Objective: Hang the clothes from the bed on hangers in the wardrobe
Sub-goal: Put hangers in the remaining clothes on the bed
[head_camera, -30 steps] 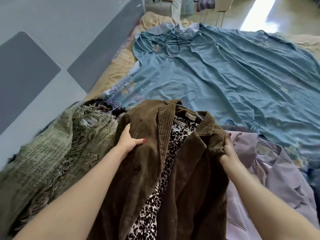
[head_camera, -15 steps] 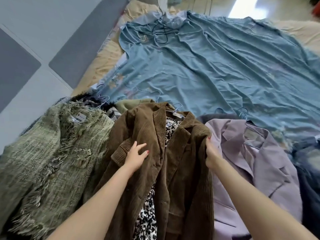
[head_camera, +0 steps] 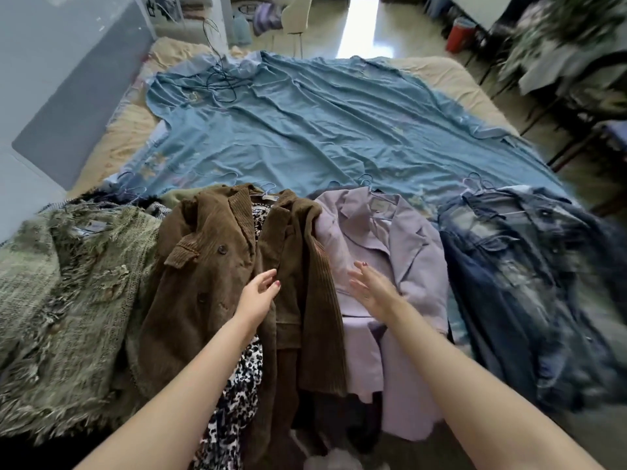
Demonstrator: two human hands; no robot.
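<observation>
A row of garments on hangers lies along the near edge of the bed. From left: a shaggy green knit jacket point(head_camera: 68, 293), a brown corduroy jacket point(head_camera: 210, 273) with leopard-print lining, a lilac blazer point(head_camera: 403, 252) and a dark denim jacket point(head_camera: 529, 276). My left hand point(head_camera: 259, 293) hovers open over the front of the brown jacket, fingers spread. My right hand point(head_camera: 371, 286) is open over the lilac blazer's left side. Neither hand grips cloth. Thin hanger hooks point(head_camera: 366, 179) stick out above the collars.
A crumpled blue sheet point(head_camera: 322, 130) covers the bed beyond the clothes, with loose wire hangers point(head_camera: 220, 79) at its far end. A grey padded wall point(head_camera: 68, 96) runs along the left. Chairs, a red bin point(head_camera: 458, 33) and cluttered furniture stand at the back right.
Both hands have let go of the brown jacket and opened; the jacket now lies flat on the bed. The view has pulled back, showing the denim jacket.
</observation>
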